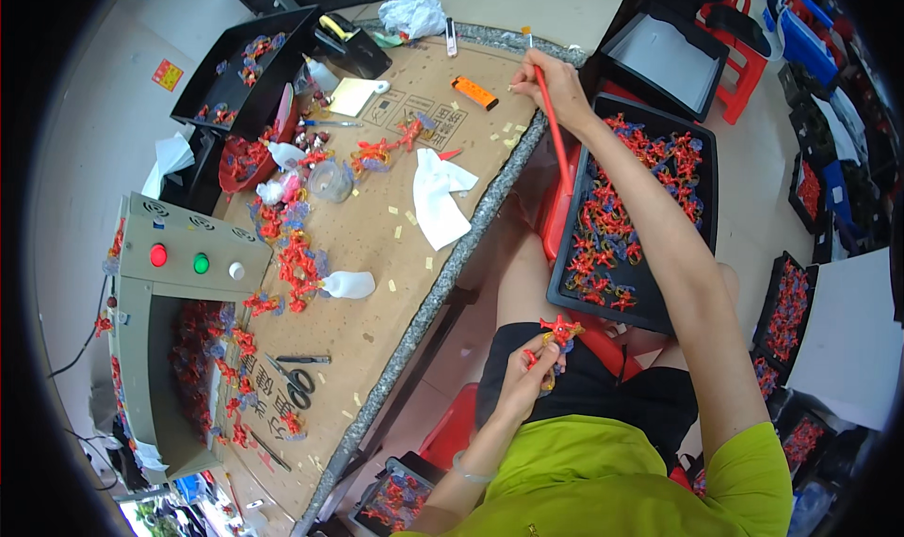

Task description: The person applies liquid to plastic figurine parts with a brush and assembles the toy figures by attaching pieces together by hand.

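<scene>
In my left hand (pixel 530 379), held low over my lap, is a small red figurine (pixel 562 329) with yellow and bluish translucent parts. The fingers and thumb pinch it from below. My right hand (pixel 558 94) is raised at the far right table edge, closed around a slim red-handled brush (pixel 555 127). The brush's yellowish tip points away from me. A small pale bit shows at the right fingertips, too small to name. Beneath the right forearm a black tray (pixel 650 301) holds many similar red and blue figurines.
On the cardboard-covered table (pixel 377 254) lie a white cloth (pixel 439 203), an orange box-shaped item (pixel 475 92), a white bottle (pixel 348 284), scissors (pixel 299 386) and loose figurines. A grey machine (pixel 188 254) with coloured buttons stands left. Red stools (pixel 749 71) and more trays stand right.
</scene>
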Action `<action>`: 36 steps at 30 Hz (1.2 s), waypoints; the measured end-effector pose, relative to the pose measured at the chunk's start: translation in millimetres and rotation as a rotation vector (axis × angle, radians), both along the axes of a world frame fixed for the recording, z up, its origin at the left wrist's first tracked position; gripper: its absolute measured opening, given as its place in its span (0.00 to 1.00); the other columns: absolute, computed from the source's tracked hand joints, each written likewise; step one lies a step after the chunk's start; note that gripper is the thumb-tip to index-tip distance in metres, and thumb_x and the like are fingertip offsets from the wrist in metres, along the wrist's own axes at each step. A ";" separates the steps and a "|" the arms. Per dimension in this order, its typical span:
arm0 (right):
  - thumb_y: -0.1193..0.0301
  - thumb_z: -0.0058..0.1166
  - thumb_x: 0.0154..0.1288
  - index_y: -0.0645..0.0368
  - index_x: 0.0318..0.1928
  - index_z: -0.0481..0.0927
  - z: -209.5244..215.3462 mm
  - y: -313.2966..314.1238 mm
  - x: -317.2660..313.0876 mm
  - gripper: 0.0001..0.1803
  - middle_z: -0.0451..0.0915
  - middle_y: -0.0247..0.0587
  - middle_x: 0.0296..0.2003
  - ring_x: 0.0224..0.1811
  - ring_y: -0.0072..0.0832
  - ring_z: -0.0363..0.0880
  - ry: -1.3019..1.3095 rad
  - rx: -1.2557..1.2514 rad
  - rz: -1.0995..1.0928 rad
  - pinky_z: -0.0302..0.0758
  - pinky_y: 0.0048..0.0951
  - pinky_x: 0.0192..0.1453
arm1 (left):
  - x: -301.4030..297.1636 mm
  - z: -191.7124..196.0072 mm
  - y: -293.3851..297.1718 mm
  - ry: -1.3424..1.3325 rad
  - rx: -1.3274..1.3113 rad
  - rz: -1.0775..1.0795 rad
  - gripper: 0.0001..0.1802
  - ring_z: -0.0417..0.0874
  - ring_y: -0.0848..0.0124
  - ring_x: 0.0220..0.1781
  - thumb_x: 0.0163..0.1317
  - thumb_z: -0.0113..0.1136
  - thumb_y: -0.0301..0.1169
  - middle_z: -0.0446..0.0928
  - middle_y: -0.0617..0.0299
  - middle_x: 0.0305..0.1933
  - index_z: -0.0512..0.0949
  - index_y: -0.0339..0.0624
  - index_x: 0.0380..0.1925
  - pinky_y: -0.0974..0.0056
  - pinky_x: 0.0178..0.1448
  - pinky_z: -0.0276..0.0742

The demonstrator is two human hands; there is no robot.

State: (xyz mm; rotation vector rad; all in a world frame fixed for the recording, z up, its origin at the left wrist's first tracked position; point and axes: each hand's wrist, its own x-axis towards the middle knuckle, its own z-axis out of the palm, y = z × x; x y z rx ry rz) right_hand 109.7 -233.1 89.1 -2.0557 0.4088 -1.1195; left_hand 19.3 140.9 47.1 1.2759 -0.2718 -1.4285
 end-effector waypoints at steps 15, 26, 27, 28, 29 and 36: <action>0.60 0.42 0.73 0.66 0.52 0.74 8.0 173.4 -230.8 0.21 0.77 0.38 0.29 0.29 0.22 0.74 -0.207 0.673 0.080 0.72 0.22 0.37 | 2.9 8.8 -32.1 0.163 -0.081 0.025 0.16 0.77 0.79 0.31 0.63 0.53 0.32 0.80 0.59 0.35 0.75 0.33 0.47 0.77 0.30 0.68; 0.60 0.55 0.63 0.64 0.37 0.82 18.4 267.6 -319.6 0.17 0.79 0.43 0.28 0.28 0.32 0.78 0.187 0.150 -0.290 0.73 0.27 0.33 | -68.5 34.3 -61.8 0.218 -0.028 -0.020 0.11 0.75 0.82 0.28 0.64 0.52 0.27 0.80 0.62 0.33 0.79 0.31 0.41 0.76 0.36 0.69; 0.60 0.56 0.61 0.63 0.37 0.82 15.4 266.9 -325.8 0.17 0.79 0.43 0.27 0.28 0.34 0.79 0.205 0.034 -0.266 0.74 0.27 0.34 | -73.9 31.3 -61.0 0.225 -0.015 -0.014 0.11 0.75 0.82 0.29 0.64 0.52 0.27 0.80 0.62 0.33 0.79 0.31 0.40 0.76 0.36 0.69; 0.60 0.56 0.61 0.63 0.37 0.82 15.4 269.6 -330.4 0.17 0.79 0.43 0.27 0.28 0.34 0.79 0.201 0.048 -0.277 0.74 0.27 0.34 | -77.7 29.4 -59.4 0.220 -0.001 -0.024 0.11 0.75 0.82 0.29 0.64 0.52 0.27 0.80 0.62 0.33 0.79 0.31 0.40 0.76 0.36 0.69; 0.60 0.57 0.60 0.63 0.36 0.82 17.2 272.0 -334.1 0.16 0.79 0.44 0.27 0.28 0.35 0.78 0.143 0.136 -0.297 0.74 0.28 0.33 | -80.5 28.1 -57.7 0.194 -0.009 -0.057 0.11 0.75 0.82 0.29 0.64 0.52 0.27 0.80 0.62 0.32 0.79 0.31 0.40 0.76 0.36 0.69; 0.66 0.56 0.61 0.60 0.33 0.82 15.3 277.7 -343.5 0.10 0.80 0.39 0.24 0.24 0.34 0.76 -0.056 0.395 -0.214 0.70 0.27 0.32 | -95.4 30.6 -49.7 0.159 0.027 -0.113 0.09 0.75 0.80 0.28 0.63 0.52 0.27 0.79 0.62 0.30 0.78 0.31 0.37 0.75 0.35 0.69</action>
